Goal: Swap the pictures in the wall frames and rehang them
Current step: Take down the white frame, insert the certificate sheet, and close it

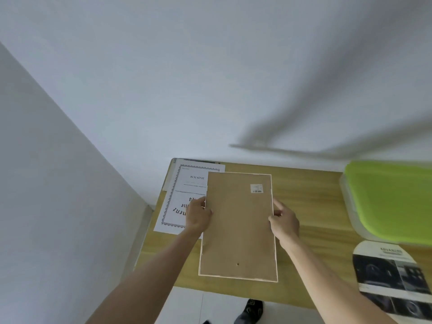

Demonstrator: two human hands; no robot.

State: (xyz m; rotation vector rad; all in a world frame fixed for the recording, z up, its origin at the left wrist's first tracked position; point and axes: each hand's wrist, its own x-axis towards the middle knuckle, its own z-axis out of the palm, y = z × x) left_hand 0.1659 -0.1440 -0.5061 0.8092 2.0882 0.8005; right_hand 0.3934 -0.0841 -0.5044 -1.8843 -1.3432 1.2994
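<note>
Nearest, at 6 o'clock, a dark shoe (253, 308) on the white floor (187, 305) under the desk (315, 206) edge. Both forearms reach up from the bottom corners. Picture frame (238, 225) is held back-side up over the desk's middle, brown backing board w/ thin white rim, small barcode sticker (256, 188) near its far right corner, tiny hole near the close end. Left hand (198, 216) grips the frame's left edge at 9 o'clock, fingers curled round it; right hand (285, 220) grips the right edge at 3 o'clock, thumb on the backing. At 4 o'clock, a b/w printed photo sheet (392, 277) on the desk. Further, at 10 o'clock of the frame, a certificate-style insert sheet (175, 206) w/ ornate border, partly under the frame. At 2 o'clock, a green-lidded plastic box (392, 199). Beyond, the white wall (187, 78) w/ soft shadows.
</note>
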